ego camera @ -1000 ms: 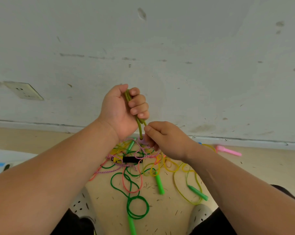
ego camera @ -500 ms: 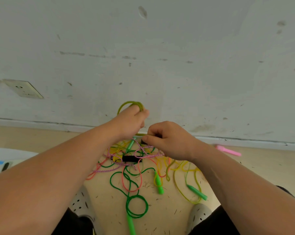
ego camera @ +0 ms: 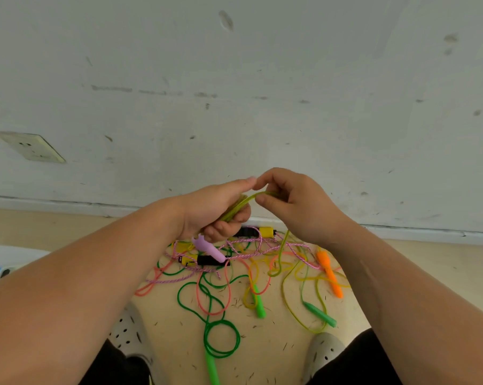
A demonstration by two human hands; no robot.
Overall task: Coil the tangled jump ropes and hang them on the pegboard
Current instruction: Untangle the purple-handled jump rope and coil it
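Note:
My left hand (ego camera: 215, 209) grips a small coil of olive-yellow jump rope (ego camera: 239, 205), and a purple handle (ego camera: 208, 248) sticks out below its fingers. My right hand (ego camera: 296, 207) pinches the same rope where it arcs over toward the left hand; a strand runs down from it to the floor. Below the hands lies a tangle of ropes (ego camera: 234, 268) on the floor: a dark green rope (ego camera: 221, 337), a salmon one, a pink-and-white braided one and yellow ones, with green, orange (ego camera: 330, 270) and black-and-yellow handles (ego camera: 204, 260). No pegboard is in view.
A scuffed white wall (ego camera: 234, 93) with a socket (ego camera: 32, 147) at the left stands just behind the tangle. My grey perforated shoes (ego camera: 129, 332) flank the ropes. A white and blue object (ego camera: 1, 262) lies at the left edge.
Both hands have risen and met over the tangle, the right one now pinching the olive rope at the top. The view shifted, revealing an orange handle.

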